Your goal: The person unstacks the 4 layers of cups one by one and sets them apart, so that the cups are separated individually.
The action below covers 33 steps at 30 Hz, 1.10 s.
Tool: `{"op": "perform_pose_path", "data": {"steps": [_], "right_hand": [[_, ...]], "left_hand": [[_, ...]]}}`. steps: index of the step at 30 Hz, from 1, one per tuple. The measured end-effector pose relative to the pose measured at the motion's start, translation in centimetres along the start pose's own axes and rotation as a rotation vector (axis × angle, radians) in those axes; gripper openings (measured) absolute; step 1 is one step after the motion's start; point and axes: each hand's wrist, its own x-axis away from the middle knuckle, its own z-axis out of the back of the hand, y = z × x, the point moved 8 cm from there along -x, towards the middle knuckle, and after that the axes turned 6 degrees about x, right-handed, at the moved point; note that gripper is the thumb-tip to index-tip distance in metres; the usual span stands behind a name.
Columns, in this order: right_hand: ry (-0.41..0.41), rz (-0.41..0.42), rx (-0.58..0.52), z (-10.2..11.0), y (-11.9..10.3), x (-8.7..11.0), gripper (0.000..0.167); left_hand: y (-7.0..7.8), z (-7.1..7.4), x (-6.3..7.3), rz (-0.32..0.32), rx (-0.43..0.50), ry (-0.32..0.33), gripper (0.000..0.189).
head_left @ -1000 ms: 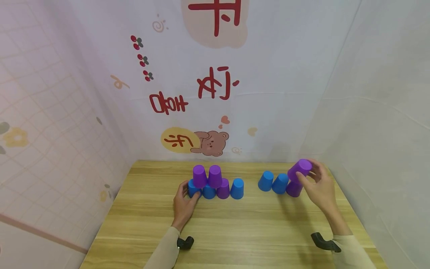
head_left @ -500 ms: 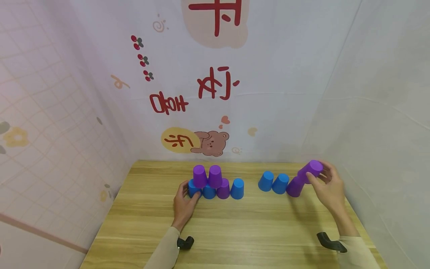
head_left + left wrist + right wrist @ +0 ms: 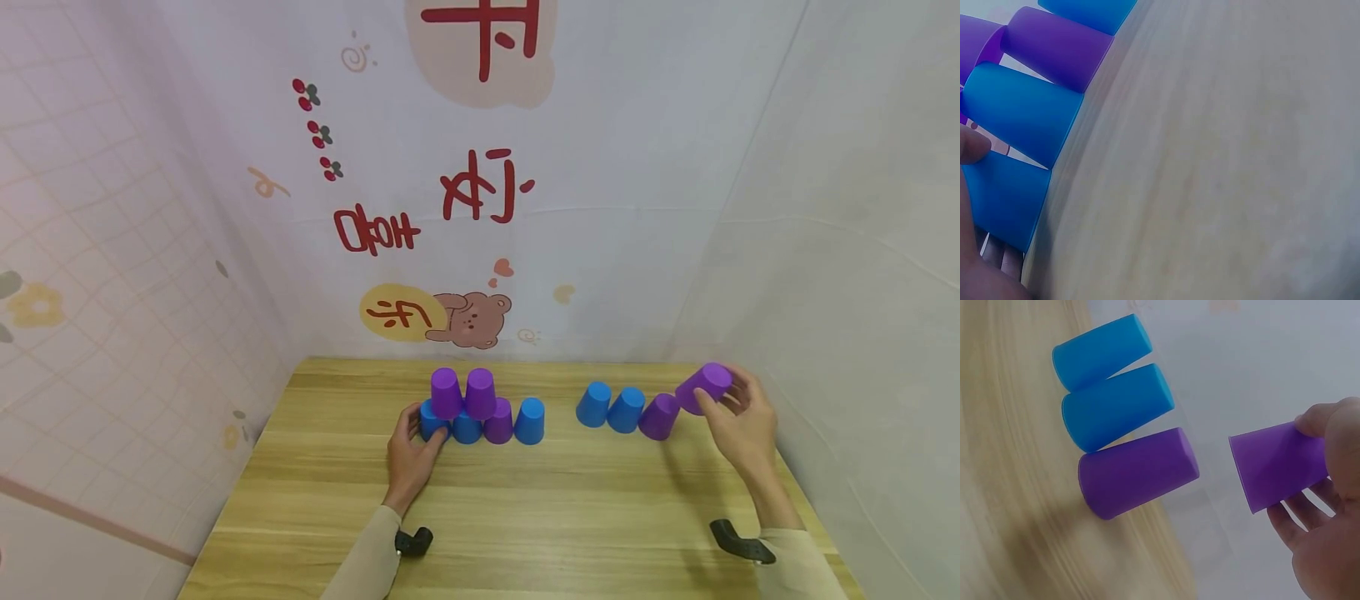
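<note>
My left hand (image 3: pixel 410 458) grips the leftmost blue cup (image 3: pixel 1010 197) of a row standing mouth-down on the table. Beside that cup are another blue cup (image 3: pixel 1022 112), a purple cup (image 3: pixel 498 422) and a blue cup (image 3: pixel 530 421). Two purple cups (image 3: pixel 446 393) rest on top of the row's left part. My right hand (image 3: pixel 745 421) holds a tilted purple cup (image 3: pixel 1282 465) in the air, thumb on one side and fingers on the other. Left of it stand an upside-down purple cup (image 3: pixel 1138 474) and two blue cups (image 3: pixel 1116 407), side by side.
The wooden table (image 3: pixel 525 517) ends at a white cloth backdrop (image 3: pixel 615 275) with printed red characters and a bear. More cloth (image 3: pixel 847 333) rises along the right side. A gap of bare table separates the two cup groups.
My right hand has moved right with its purple cup, from over the standing purple cup to beside it. The left hand and the standing cups have stayed in place.
</note>
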Motion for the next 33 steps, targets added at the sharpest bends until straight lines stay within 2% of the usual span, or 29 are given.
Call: {"op": "perform_pose_path", "data": {"steps": [12, 19, 28, 33], "right_hand": [[0.047, -0.085, -0.007, 0.0, 2.1, -0.3, 0.069], [0.023, -0.119, 0.009, 0.0, 2.8, -0.2, 0.071], [-0.010, -0.146, 0.066, -0.3, 4.4, 0.0, 0.072], [-0.046, -0.160, 0.084, -0.7, 5.4, 0.2, 0.073]], "left_hand": [[0.0, 0.1, 0.1, -0.011, -0.014, 0.010, 0.061], [0.0, 0.0, 0.0, -0.014, -0.032, 0.017, 0.059], [0.2, 0.0, 0.1, 0.012, -0.015, 0.003, 0.061], [0.2, 0.0, 0.0, 0.001, -0.019, 0.007, 0.060]]}}
